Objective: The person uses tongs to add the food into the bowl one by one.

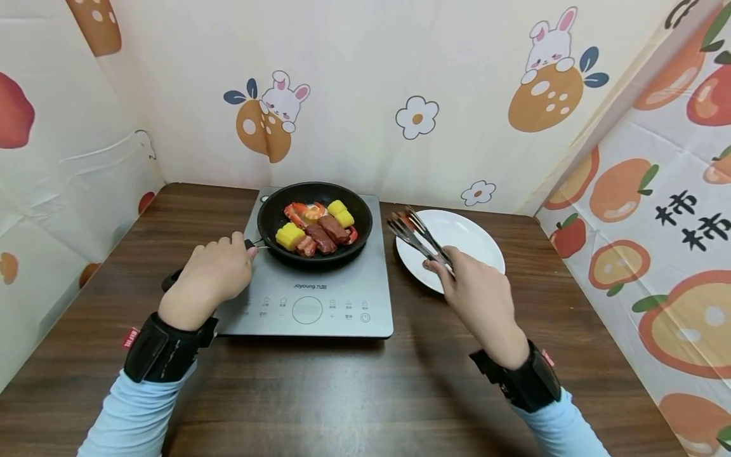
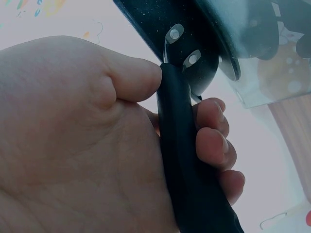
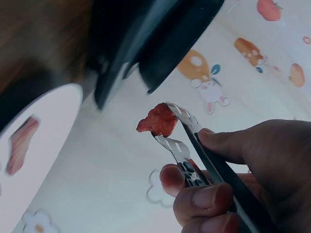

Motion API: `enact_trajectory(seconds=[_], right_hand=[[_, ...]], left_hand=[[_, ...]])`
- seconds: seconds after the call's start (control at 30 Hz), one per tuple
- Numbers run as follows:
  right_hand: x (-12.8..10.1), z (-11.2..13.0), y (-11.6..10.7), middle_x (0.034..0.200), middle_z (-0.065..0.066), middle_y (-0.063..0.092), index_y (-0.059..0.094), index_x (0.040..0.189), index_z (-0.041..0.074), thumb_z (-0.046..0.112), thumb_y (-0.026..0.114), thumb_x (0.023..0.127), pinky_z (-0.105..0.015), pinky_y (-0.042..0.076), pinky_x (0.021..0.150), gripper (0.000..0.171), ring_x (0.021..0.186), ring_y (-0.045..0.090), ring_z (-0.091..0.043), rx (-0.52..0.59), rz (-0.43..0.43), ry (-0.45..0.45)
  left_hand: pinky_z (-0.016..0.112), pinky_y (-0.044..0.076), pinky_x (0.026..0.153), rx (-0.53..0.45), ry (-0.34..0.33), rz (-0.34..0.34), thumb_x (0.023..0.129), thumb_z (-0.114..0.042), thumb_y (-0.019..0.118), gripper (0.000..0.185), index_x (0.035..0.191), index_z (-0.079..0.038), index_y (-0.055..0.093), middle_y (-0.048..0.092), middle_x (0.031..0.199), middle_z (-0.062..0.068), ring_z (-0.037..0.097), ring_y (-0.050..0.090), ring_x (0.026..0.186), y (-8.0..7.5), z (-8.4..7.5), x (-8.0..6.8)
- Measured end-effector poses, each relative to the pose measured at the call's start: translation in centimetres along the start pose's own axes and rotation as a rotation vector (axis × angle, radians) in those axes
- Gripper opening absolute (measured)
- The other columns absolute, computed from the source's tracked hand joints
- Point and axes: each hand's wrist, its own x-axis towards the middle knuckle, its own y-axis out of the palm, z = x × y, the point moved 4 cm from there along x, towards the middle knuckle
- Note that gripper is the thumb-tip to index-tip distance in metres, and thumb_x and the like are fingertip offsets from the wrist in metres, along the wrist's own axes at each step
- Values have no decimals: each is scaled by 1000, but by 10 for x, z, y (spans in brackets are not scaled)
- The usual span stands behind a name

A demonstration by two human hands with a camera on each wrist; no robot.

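My left hand (image 1: 214, 273) grips the black handle (image 2: 180, 145) of a frying pan (image 1: 360, 219), fingers curled round it and thumb along its near end. In the pan lie yellow corn pieces (image 1: 290, 236), brown-red meat pieces (image 1: 321, 238) and a shrimp (image 1: 312, 212). In my right hand (image 1: 480, 285) I hold metal tongs (image 1: 429, 240) with fork-like tips. A small red piece of meat (image 3: 161, 120) is pinched between those tips, above the left part of a white plate (image 1: 476, 238). In the right wrist view a reddish strip of meat (image 3: 22, 144) shows on the plate.
The pan sits on a silver induction cooker (image 1: 308, 324) with printed touch controls. Both stand on a dark wooden table (image 1: 320, 400). Printed cloth walls (image 1: 354, 127) with bunnies, fruit and flowers close off the back and both sides.
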Motion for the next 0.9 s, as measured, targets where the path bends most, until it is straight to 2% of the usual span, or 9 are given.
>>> enact_trajectory(seconds=[0.2,0.33,0.47,0.6,0.77,0.9], right_hand=[[29,33,8,71,-4,61,64,106,13,39,60,103,-38,39,48,26,57,54,-24,56,26,-37],[49,56,15,81,-6,70,66,116,14,41,58,104,-44,45,52,31,64,62,-27,69,72,-63],[64,78,25,92,-9,74,65,125,13,42,55,105,-43,49,55,37,69,67,-28,72,113,-115],[73,98,33,92,-8,74,67,123,12,41,55,105,-41,49,56,36,69,67,-26,92,125,-174],[80,117,40,81,-6,68,67,111,11,41,56,105,-38,46,54,33,67,63,-23,93,149,-251],[82,122,44,80,-7,67,68,111,10,42,57,104,-37,46,54,34,69,63,-23,91,183,-258]], left_hand=[[54,43,83,-6,-7,7,112,-28,33,45,116,15,44,56,99,28,39,55,87,1,1,0],[53,42,81,-5,-2,5,112,-28,33,44,114,14,44,55,96,26,38,54,86,0,0,0],[52,42,80,-2,1,2,112,-28,33,43,112,13,44,54,94,24,37,53,84,0,-1,0],[52,42,81,5,2,1,112,-28,33,43,112,13,44,54,94,24,36,53,84,-1,-2,0],[53,42,81,2,-6,-1,112,-28,33,43,114,14,44,54,95,25,37,53,85,-1,-1,-1],[54,42,82,2,-7,-2,112,-28,33,44,115,14,44,55,96,26,38,54,86,-1,-1,-1]])
